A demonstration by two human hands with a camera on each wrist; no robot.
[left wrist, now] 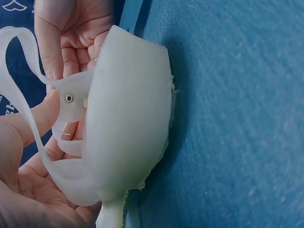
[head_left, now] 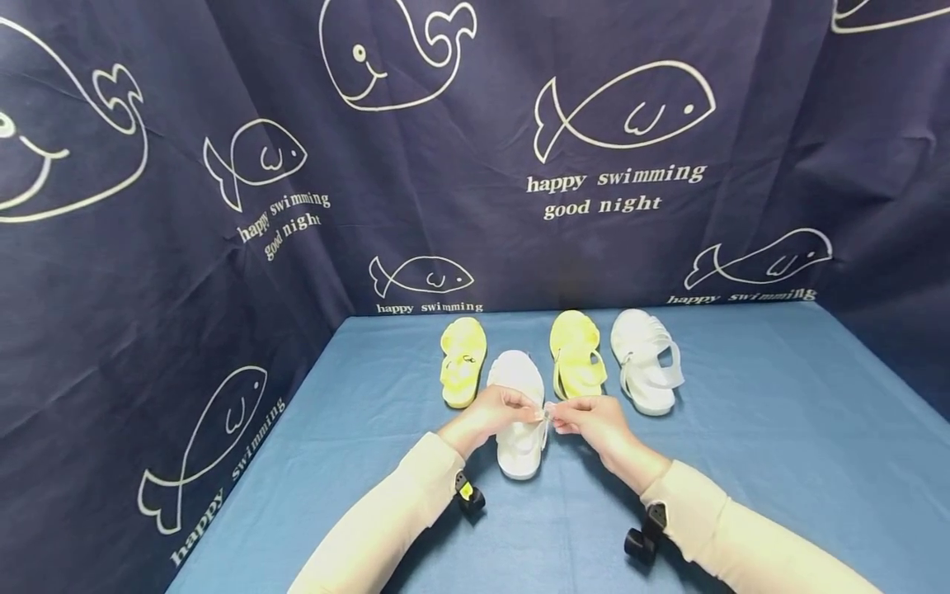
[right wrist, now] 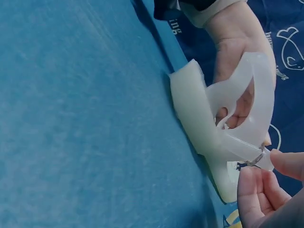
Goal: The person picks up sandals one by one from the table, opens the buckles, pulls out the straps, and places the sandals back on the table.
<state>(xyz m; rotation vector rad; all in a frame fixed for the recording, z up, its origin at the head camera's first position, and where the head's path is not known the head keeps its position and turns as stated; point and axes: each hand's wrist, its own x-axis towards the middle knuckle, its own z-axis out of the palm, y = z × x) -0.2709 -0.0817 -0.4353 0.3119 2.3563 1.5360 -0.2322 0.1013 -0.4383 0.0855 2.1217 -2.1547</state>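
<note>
A white sandal (head_left: 518, 450) stands on the blue cloth, with both hands meeting at its right side. My left hand (head_left: 505, 408) reaches over the sandal and pinches its strap; in the left wrist view the thumb presses beside a round metal snap (left wrist: 69, 98) on the strap's tab. My right hand (head_left: 590, 417) pinches the strap end between thumb and fingers, next to a small metal buckle (right wrist: 256, 159). The translucent heel strap (right wrist: 262, 95) loops up from the sole. Some fingertips of both hands are hidden behind the straps.
Behind the hands are a yellow sandal (head_left: 462, 363) on the left, another yellow sandal (head_left: 577, 355) in the middle and a second white sandal (head_left: 644, 363) on the right. A dark blue curtain (head_left: 475, 214) printed with fish rises along the table's (head_left: 779, 462) back and left edges.
</note>
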